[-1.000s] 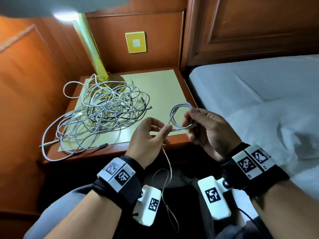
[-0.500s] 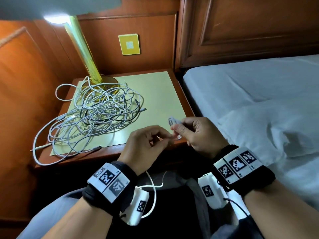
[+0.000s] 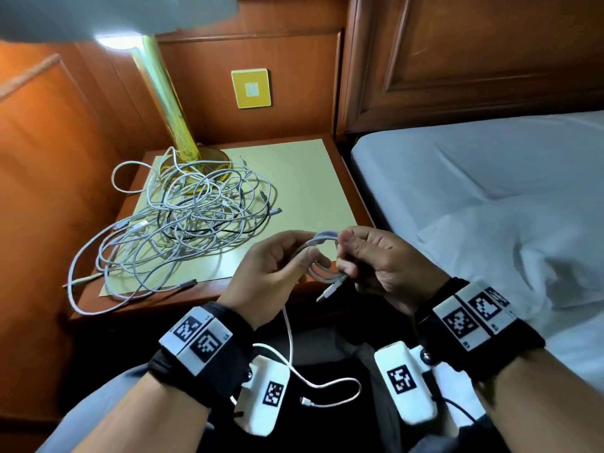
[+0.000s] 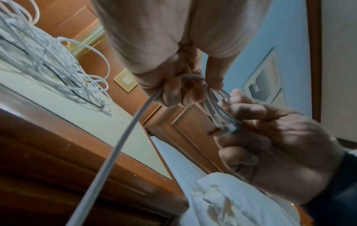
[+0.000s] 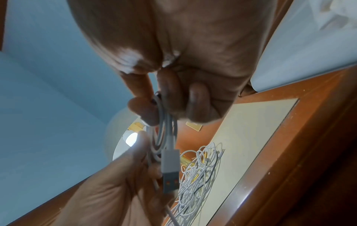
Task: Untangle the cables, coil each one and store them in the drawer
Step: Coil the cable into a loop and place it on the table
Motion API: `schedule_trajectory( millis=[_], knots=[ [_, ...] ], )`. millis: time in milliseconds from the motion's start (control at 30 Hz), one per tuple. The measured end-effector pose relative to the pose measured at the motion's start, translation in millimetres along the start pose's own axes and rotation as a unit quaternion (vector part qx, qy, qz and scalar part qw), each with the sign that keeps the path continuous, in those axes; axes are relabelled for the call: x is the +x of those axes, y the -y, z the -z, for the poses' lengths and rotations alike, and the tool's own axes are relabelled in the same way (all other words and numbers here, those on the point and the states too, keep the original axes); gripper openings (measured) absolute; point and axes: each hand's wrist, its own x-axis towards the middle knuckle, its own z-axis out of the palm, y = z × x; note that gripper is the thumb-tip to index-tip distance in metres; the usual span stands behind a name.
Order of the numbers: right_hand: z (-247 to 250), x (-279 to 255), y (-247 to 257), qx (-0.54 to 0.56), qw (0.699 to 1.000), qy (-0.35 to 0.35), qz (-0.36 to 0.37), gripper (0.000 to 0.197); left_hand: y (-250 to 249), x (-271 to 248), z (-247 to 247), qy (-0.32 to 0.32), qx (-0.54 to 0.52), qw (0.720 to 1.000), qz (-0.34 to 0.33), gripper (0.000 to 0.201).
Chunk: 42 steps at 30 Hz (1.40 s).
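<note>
Between my hands is a small coil of white cable (image 3: 322,256) held in front of the nightstand's front edge. My right hand (image 3: 369,256) pinches the coil (image 5: 164,122), and its USB plug (image 5: 170,169) sticks out below the fingers. My left hand (image 3: 277,266) grips the coil's other side (image 4: 195,85). The cable's loose tail (image 3: 322,384) hangs down from that hand over my lap. A big tangle of white cables and a black one (image 3: 183,220) lies on the nightstand (image 3: 313,178). No drawer front shows clearly.
A lamp with a yellow-green stem (image 3: 166,96) stands at the nightstand's back left, its base under the tangle. A bed with white sheets (image 3: 490,197) lies to the right. Wooden panels with a yellow wall plate (image 3: 251,88) are behind.
The coil has gained loops and the hanging tail has shortened. Both hands stay in front of the nightstand, and the USB plug now pokes out below my right fingers.
</note>
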Motion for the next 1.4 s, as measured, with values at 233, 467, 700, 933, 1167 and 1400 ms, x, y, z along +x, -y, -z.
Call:
schedule_trajectory(
  millis=[233,467,700,933,1167,1400],
  knots=[
    [-3,1,-4,-0.017,0.999,0.002,-0.038,0.029,9,8,-2,-0.055,0.108,0.992,-0.024,0.025],
    [15,5,3,0.026,0.994,-0.102,-0.033,0.032,6,10,9,-0.057,0.070,0.996,0.005,0.021],
    [52,1,19,0.140,0.972,-0.184,0.049,0.032,14,9,45,-0.087,0.239,0.967,0.025,0.026],
    [7,-1,6,-0.153,0.965,-0.155,0.149,0.029,15,-1,2,0.029,0.320,0.947,0.017,0.020],
    [17,3,-13,-0.444,0.879,-0.103,0.139,0.018,6,1,0,0.081,0.322,0.937,-0.106,0.014],
    [23,1,-4,-0.373,0.923,-0.064,0.071,0.039,8,6,31,0.051,0.322,0.941,-0.090,0.013]
  ],
)
